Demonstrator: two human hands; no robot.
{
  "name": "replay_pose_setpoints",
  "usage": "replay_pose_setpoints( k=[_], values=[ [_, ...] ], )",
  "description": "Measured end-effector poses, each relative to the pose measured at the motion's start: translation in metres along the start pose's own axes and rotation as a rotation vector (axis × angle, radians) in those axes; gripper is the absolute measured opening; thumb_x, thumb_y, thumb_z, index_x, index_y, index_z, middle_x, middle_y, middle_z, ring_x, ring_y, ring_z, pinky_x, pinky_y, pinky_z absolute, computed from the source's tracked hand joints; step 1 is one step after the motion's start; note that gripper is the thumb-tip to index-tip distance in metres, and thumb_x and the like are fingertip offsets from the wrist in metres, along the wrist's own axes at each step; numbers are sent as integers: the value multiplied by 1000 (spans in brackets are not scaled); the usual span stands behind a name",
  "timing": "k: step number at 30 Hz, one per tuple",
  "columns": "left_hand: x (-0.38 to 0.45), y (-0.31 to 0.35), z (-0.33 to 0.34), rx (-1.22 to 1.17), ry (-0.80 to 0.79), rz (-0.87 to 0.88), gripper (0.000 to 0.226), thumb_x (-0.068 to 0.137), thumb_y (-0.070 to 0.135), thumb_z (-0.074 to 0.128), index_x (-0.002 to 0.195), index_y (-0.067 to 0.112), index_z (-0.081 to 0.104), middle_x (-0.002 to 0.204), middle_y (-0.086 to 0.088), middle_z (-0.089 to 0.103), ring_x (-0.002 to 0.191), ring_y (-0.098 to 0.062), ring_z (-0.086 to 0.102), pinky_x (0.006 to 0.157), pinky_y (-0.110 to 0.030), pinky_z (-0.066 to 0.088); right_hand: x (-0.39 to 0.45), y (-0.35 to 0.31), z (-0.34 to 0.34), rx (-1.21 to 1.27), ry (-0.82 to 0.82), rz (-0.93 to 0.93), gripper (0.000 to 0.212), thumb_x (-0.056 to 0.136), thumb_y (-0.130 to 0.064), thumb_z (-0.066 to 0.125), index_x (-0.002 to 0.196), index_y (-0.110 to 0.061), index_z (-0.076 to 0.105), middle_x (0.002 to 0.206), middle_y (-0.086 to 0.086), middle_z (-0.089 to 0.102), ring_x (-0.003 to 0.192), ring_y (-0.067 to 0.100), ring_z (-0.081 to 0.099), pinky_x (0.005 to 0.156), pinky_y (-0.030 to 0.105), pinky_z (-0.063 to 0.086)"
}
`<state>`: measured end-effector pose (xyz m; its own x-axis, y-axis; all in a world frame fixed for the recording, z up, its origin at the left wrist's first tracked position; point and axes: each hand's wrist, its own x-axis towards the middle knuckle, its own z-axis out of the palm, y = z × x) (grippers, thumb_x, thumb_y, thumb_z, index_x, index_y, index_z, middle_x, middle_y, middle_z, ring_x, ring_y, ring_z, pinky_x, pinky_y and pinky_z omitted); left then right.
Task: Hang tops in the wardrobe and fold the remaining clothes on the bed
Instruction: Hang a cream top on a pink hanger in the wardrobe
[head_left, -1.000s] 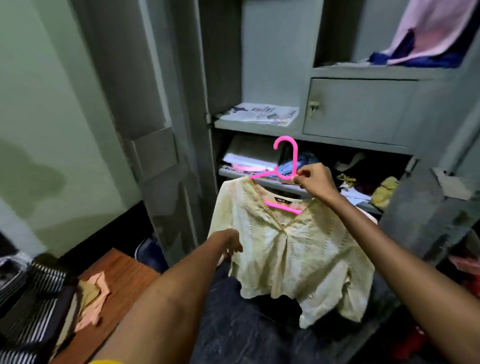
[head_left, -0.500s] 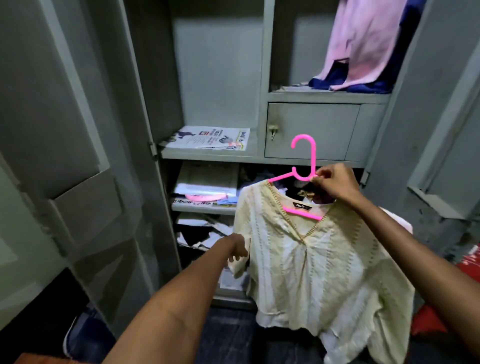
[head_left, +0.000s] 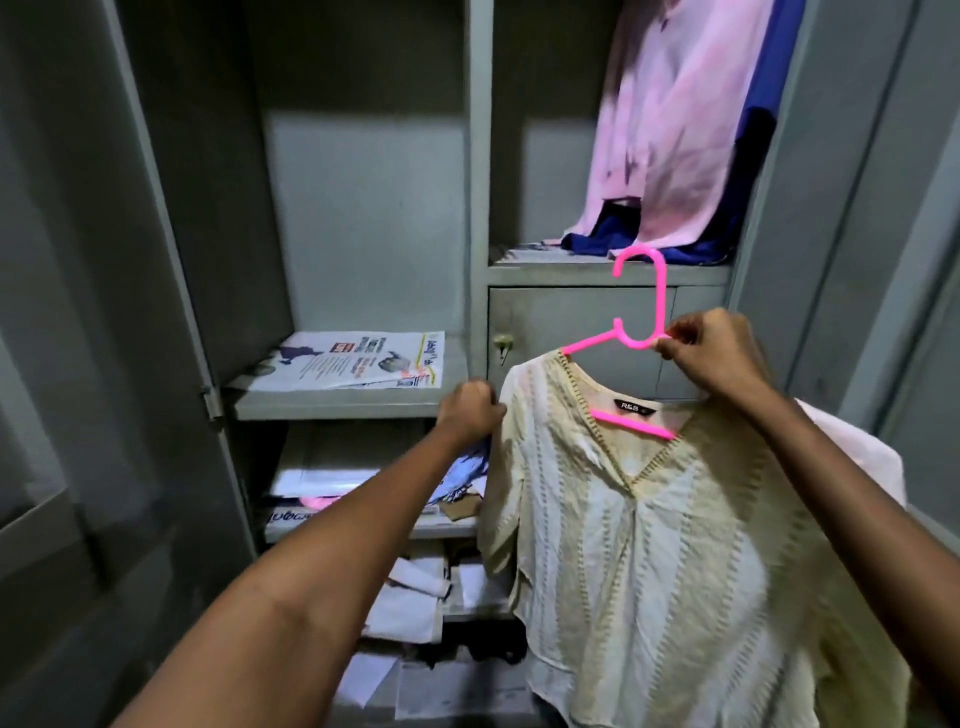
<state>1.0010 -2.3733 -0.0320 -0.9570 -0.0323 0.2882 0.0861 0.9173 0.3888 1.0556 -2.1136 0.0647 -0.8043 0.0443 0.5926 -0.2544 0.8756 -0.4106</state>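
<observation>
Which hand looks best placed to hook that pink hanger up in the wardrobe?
Probably the right hand: it pinches the pink hanger just below its hook. The left hand only grips the cream top at its shoulder edge.

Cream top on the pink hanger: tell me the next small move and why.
Probably lift the pink hanger higher toward the upper right compartment. The right hand pinches its neck, the left hand grips the cream top's shoulder edge, and the hook is still below the hanging pink garment.

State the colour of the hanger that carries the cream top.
Bright pink hanger, seen best in the head view, with the top on it.
</observation>
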Motion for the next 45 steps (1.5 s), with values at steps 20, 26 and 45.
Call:
replay_pose_setpoints(
  k=[20, 26, 45],
  values=[
    [208, 70, -200, 55, 746, 496, 71, 94, 47, 44, 149, 13, 15, 158, -9, 6, 146, -23, 6, 117, -40, 4, 218, -112, -141, -307, 454, -171, 25, 84, -22, 70, 84, 3, 73, 81, 23, 70, 61, 9, 66, 66, 31, 51],
    [255, 80, -221, 65, 836, 549, 76, 93, 50, 43, 151, 22, 4, 159, -9, -6, 146, -24, -6, 116, -42, -4, 271, -127, -139, -521, 605, -91, 28, 88, -28, 64, 89, -1, 70, 94, 26, 65, 90, 41, 61, 67, 36, 41],
    [336, 134, -268, 377, 1226, 374, 81, 93, 56, 28, 148, 15, -15, 155, -20, -13, 145, -31, -8, 116, -51, 5, 485, -174, -167, -767, 889, -158, 35, 89, -23, 63, 111, 4, 62, 113, 27, 62, 108, 42, 59, 84, 40, 45]
  ],
)
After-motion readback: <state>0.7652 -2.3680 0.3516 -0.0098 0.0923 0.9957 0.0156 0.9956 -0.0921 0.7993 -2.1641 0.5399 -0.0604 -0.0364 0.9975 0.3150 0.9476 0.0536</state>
